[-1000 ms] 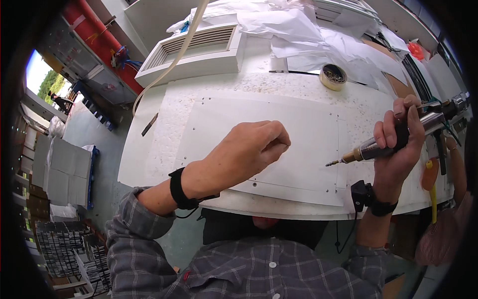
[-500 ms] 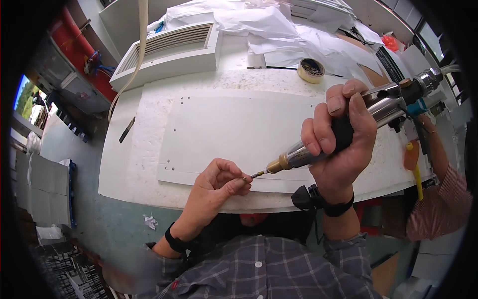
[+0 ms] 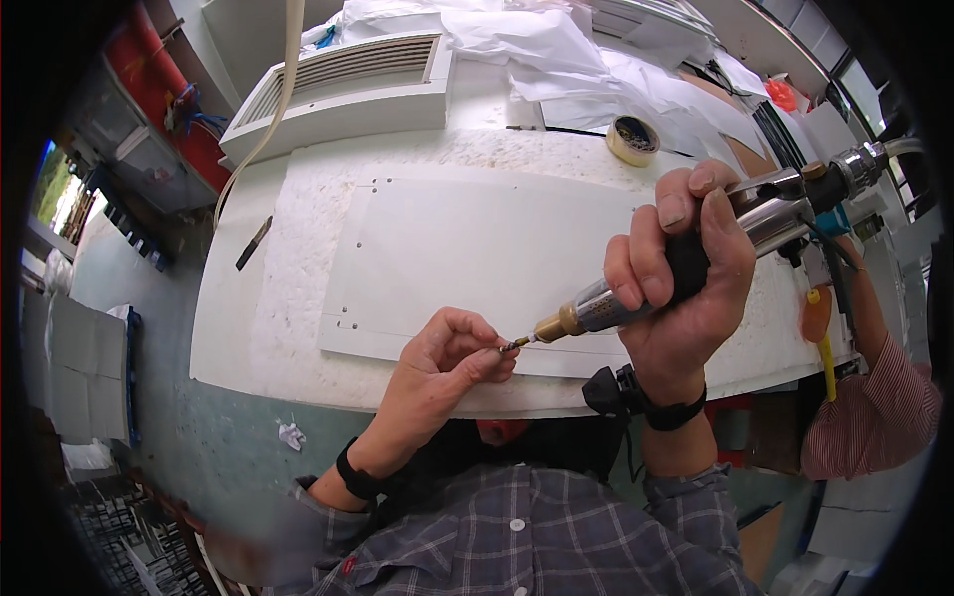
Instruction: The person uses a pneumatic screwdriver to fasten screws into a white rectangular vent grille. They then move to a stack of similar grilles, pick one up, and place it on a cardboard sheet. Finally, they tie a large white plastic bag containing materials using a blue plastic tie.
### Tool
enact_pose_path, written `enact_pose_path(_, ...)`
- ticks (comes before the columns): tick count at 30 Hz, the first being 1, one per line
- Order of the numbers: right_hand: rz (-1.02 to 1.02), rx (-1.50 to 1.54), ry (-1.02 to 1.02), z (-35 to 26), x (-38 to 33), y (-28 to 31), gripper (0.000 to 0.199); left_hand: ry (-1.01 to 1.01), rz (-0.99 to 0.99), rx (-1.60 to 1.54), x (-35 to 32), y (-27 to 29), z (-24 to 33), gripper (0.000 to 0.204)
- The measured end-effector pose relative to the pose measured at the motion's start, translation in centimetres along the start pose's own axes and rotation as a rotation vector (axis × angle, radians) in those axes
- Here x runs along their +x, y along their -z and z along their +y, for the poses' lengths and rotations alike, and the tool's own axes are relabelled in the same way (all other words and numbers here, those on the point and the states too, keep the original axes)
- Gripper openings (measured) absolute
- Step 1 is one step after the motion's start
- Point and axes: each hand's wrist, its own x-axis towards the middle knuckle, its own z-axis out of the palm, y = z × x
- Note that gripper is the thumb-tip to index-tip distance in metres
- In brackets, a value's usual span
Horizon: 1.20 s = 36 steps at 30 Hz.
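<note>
Right hand (image 3: 691, 298) wrapped tight round power screwdriver (image 3: 601, 308), bit pointing left. Left hand (image 3: 442, 363) pinching small screw (image 3: 504, 350) right at the bit's tip, above near edge of white panel (image 3: 437, 258). A second ago left hand was a loose fist over the panel, well apart from the bit; now they meet. Driver and right hand block the panel's right side. Beyond: round tub (image 3: 633, 154), slatted frame (image 3: 353, 111). Co-worker's arm (image 3: 867, 308) off right.

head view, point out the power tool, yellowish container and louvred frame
Power tool (image 3: 688, 266), head view, on its dark grip
Yellowish container (image 3: 632, 158), head view, on its front wall
Louvred frame (image 3: 343, 121), head view, on its front side
</note>
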Motion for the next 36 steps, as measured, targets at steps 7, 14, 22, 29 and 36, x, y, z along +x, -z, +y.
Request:
enact_pose_path(7,-0.080,-0.189,-0.091,1.0,1.0,-1.4,0.018,-0.152,0.133,0.522,0.3,-0.5,0.1,0.019)
enact_pose_path(14,-0.142,-0.304,-0.069,2.8,0.4,-3.3,0.011,-0.441,0.118,1.028,0.8,-0.2,-0.2,0.027)
enact_pose_path(22,-0.151,-0.366,-0.078,3.0,0.3,-3.3,0.010,-0.460,0.109,1.036,0.7,0.0,-0.1,0.029)
enact_pose_path(29,-0.143,-0.348,-0.102,3.6,0.0,-3.5,0.010,-0.468,0.045,1.116,0.3,0.5,0.2,0.037)
enact_pose_path(36,-0.195,-0.397,-0.134,4.5,0.1,-2.9,0.014,-0.704,-0.003,1.501,-0.6,2.2,-0.6,0.044)
